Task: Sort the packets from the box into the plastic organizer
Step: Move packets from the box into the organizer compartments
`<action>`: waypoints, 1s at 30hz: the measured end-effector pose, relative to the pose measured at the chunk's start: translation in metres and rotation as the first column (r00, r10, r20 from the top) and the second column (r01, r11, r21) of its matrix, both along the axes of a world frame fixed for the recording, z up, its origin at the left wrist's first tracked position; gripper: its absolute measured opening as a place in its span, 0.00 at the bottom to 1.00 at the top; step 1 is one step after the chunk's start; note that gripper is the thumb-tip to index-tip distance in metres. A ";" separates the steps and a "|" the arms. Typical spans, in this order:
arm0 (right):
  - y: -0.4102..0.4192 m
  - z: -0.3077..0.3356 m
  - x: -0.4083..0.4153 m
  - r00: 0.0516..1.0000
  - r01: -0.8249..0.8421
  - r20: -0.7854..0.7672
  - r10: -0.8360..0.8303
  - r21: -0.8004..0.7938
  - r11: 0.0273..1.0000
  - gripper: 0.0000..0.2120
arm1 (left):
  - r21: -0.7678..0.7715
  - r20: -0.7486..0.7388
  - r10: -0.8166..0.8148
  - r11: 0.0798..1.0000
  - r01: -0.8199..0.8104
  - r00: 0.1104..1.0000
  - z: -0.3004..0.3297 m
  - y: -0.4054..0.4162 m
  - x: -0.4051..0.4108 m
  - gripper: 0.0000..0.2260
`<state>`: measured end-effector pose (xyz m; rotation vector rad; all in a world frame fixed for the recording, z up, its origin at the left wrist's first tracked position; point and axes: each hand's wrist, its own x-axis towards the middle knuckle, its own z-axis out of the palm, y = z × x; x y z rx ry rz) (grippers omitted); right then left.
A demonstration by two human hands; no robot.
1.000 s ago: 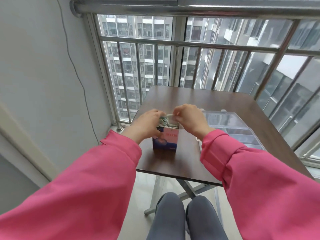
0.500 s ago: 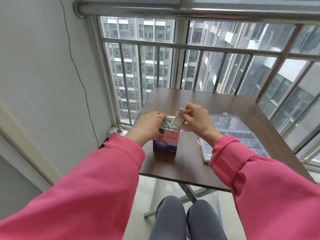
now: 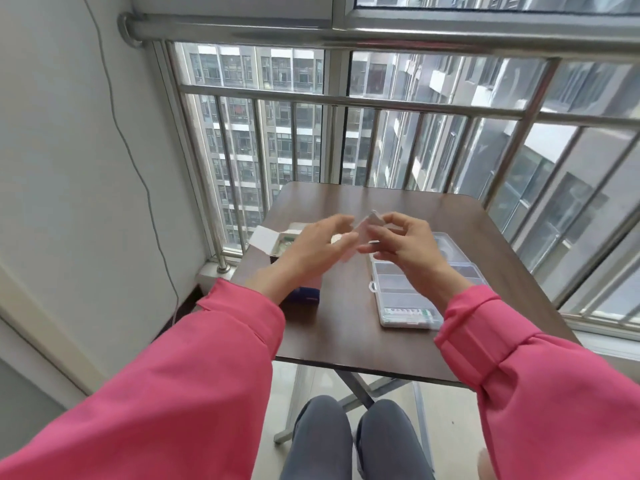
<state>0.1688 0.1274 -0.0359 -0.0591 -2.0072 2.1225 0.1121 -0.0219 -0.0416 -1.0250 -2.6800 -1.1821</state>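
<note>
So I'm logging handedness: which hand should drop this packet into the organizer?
The right hand: it pinches the packet directly above the organizer, while the left hand hangs open nearer the box.

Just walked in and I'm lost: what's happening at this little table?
A person in pink sleeves is sorting packets. The right hand pinches a small pale packet in the air between the open box and the clear plastic organizer; the left hand hovers open beside it. The packet is not yet in a compartment.
</note>
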 end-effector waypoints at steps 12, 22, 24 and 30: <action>0.044 -0.020 0.037 0.987 0.071 0.149 -0.053 -0.117 0.991 0.04 | 0.232 0.400 -0.159 0.970 0.068 0.903 -0.020 0.049 0.040 0.12; 0.060 -0.030 0.048 0.968 0.150 0.199 -0.152 0.022 0.988 0.09 | 0.460 0.613 -0.135 0.862 -0.213 0.778 -0.036 0.062 0.050 0.03; 0.063 -0.032 0.049 0.970 0.140 0.206 -0.133 -0.021 0.990 0.05 | 0.471 0.650 -0.153 0.849 -0.237 0.744 -0.038 0.063 0.051 0.04; 0.070 -0.034 0.050 0.975 0.137 0.190 -0.118 -0.088 0.987 0.05 | 0.481 0.673 -0.139 0.828 -0.287 0.726 -0.044 0.068 0.050 0.04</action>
